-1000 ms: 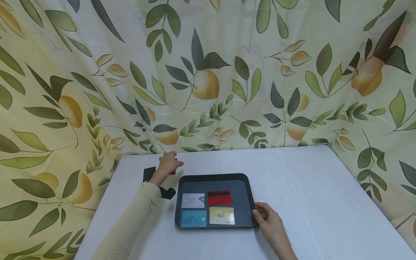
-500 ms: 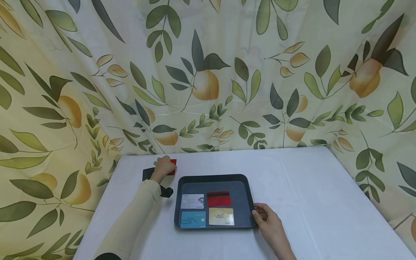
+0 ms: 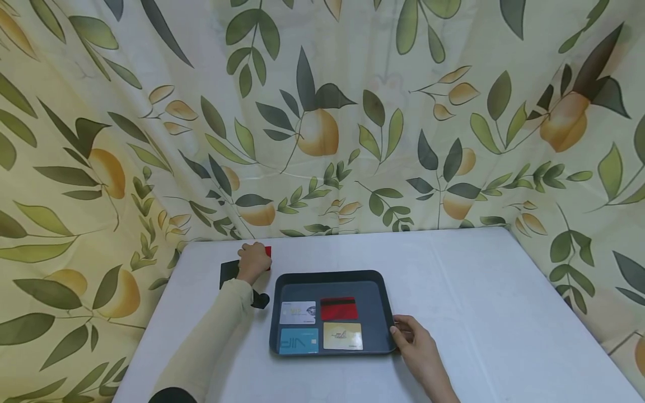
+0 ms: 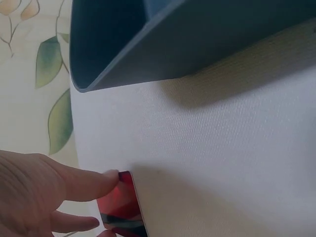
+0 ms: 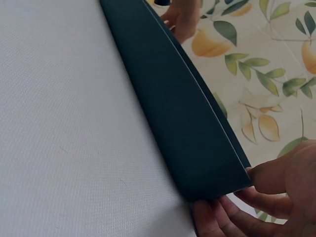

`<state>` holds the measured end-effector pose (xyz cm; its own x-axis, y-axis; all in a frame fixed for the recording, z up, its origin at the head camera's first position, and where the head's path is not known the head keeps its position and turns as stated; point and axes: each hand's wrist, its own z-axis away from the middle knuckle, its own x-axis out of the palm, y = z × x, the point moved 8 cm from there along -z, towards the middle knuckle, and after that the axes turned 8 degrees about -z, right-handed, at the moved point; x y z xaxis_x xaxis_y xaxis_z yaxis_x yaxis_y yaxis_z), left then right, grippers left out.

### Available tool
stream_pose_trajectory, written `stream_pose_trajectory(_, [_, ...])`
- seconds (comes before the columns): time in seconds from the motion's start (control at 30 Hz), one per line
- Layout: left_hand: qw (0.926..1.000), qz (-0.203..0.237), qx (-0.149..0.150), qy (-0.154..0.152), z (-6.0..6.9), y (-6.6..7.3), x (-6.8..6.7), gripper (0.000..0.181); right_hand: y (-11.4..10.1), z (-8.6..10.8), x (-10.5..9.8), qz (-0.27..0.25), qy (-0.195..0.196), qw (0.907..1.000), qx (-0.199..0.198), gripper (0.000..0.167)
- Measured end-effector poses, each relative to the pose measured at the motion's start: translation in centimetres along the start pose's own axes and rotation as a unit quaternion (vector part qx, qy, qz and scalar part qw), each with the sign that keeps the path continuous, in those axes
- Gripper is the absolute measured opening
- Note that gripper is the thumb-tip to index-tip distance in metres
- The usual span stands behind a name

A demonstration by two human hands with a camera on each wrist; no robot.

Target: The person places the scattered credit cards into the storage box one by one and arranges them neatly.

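Note:
Near the table's far left, my left hand (image 3: 254, 263) pinches a red card (image 3: 268, 258) by its edges, and part of the card is hidden under the hand. In the left wrist view the thumb touches one edge of the red and black card (image 4: 121, 202), and fingertips meet the opposite side. My right hand (image 3: 419, 344) grips the right rim of a dark tray (image 3: 382, 313), thumb above and fingers below. In the tray lie a white card (image 3: 298, 313), a red card with a black stripe (image 3: 339, 308), a blue card (image 3: 299, 341) and a gold card (image 3: 342, 336).
A black flat item (image 3: 228, 273) lies left of my left hand, partly hidden by it. A small black object (image 3: 261, 300) sits beside the sleeve, left of the tray. A white cloth (image 3: 463, 291) covers the table. A patterned curtain (image 3: 322, 134) hangs behind it.
My left hand has drawn back slightly to the left and come down onto the red card, its fingers now at the card's edges. The right hand and tray have stayed nearly in place.

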<state>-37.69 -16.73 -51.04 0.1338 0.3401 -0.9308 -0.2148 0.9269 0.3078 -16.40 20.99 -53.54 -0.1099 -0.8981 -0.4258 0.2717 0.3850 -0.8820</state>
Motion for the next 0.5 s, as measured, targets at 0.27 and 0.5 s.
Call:
stream_pose_trajectory(0.27, [0.9998,0.001,-0.019,-0.002,-0.30,-0.19,0.05,0.046,0.07,-0.01,0.05,-0.012,-0.007,0.9999,0.005,0.038])
stream_pose_trajectory(0.5, [0.9990,0.019,-0.039,-0.007,-0.48,-0.50,0.31,0.060,0.07,-0.08,0.20,-0.023,-0.015,0.9995,0.015,0.039])
